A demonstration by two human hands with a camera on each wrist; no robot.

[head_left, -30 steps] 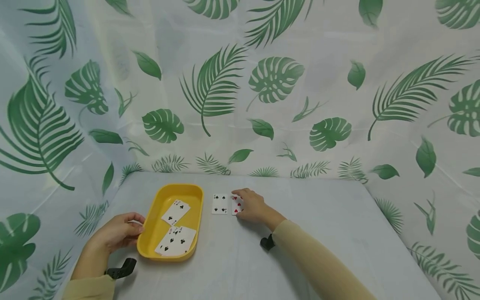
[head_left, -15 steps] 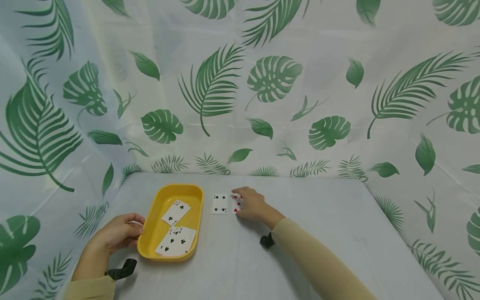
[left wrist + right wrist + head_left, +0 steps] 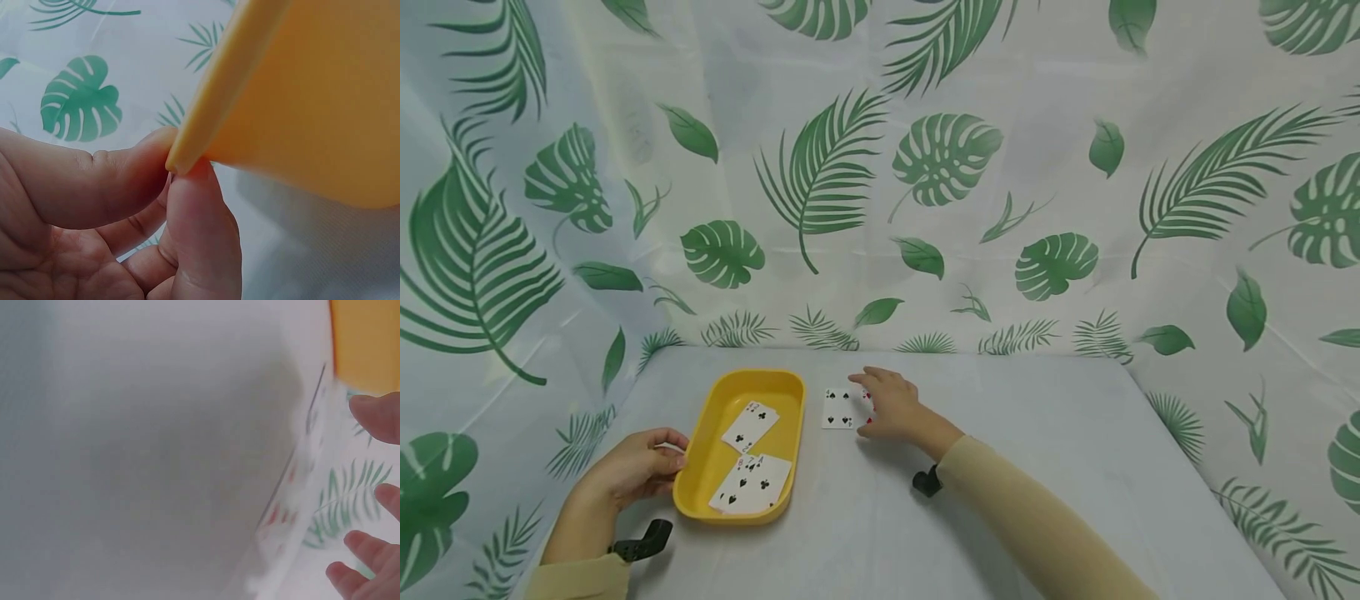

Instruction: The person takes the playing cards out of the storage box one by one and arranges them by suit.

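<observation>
My left hand (image 3: pixel 632 467) holds the left side of a yellow plastic tray (image 3: pixel 767 385). In the left wrist view, thumb and forefinger pinch the tray's rim (image 3: pixel 209 100). Right of the tray, a four of spades (image 3: pixel 838 421) lies face up on the table. Beside it is a red-pip playing card (image 3: pixel 867 406), mostly hidden under my right hand (image 3: pixel 895 408). That hand hovers over the two cards with thumb and fingers spread. From the right wrist, its fingers (image 3: pixel 375 419) show apart from the red card (image 3: pixel 278 509), which lies flat, and hold nothing.
Inside the tray lie face-up cards: a two of clubs (image 3: pixel 750 427) on another card toward the back, and a fanned group (image 3: pixel 760 487) at the front. A leaf-print curtain (image 3: pixel 850 317) rises behind the white table (image 3: pixel 1037 467) and along its sides.
My right hand has shifted slightly left from the red card toward the four of spades, and its fingers have lifted and spread. My left hand keeps its hold on the tray.
</observation>
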